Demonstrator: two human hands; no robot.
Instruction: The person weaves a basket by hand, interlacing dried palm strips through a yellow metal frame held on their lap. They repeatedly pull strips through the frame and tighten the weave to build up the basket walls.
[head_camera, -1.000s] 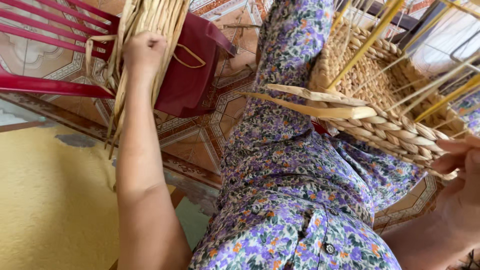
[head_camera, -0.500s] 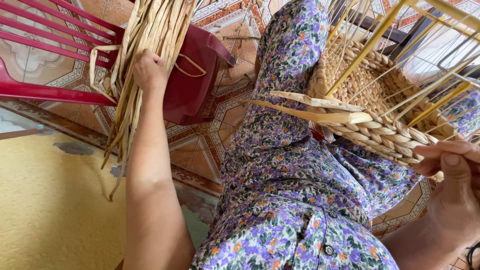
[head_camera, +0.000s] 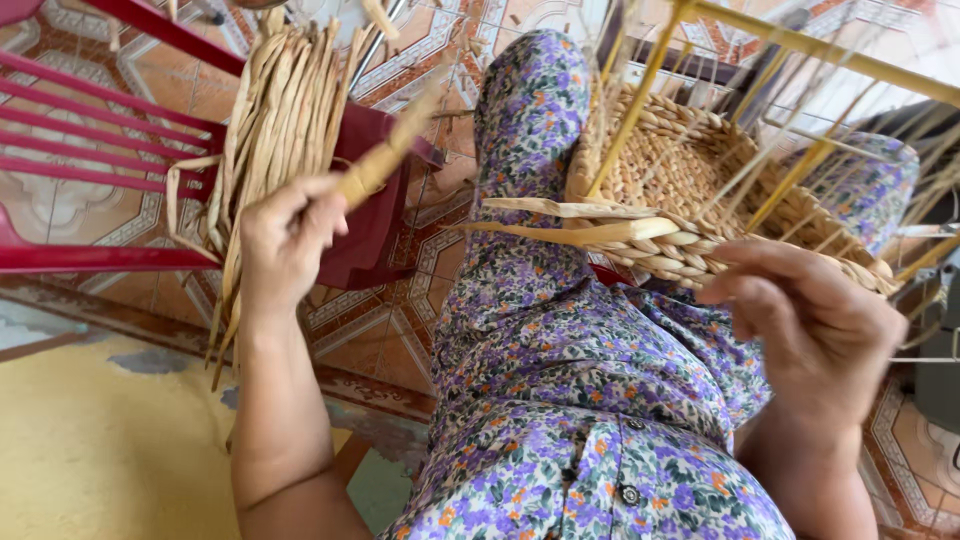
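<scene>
Left hand (head_camera: 285, 240) closed around one dried reed strand (head_camera: 385, 160), fingers wrapped at its lower end. Strand long axis runs diagonal, up and to the right from the fist, free tip blurred near the top of frame. Strand flat, straw-coloured, fibrous, slightly twisted. Just behind the left hand, reed bundle (head_camera: 275, 130) draped over red plastic chair (head_camera: 110, 150), many loose strips hanging down past the wrist, tan and papery.

Right hand (head_camera: 815, 320) loosely curled, fingers half bent, holding nothing clearly visible; fingertips just beside the rim of the woven basket (head_camera: 680, 190). Cannot tell whether touching the rim.

Basket resting on the lap, tilted, mouth facing away and right. Thick plaited weave, rope-like rows, warm tan. Two loose flat ends poking out leftward from the rim. Thin upright stakes rising from the weave inside a yellow metal frame (head_camera: 800, 45).

Key relation: held strand lies left of the basket, well apart, floral dress (head_camera: 560, 400) between. Right hand nearer the basket; left hand nearer the bundle. Patterned tile floor (head_camera: 400, 320) below.
</scene>
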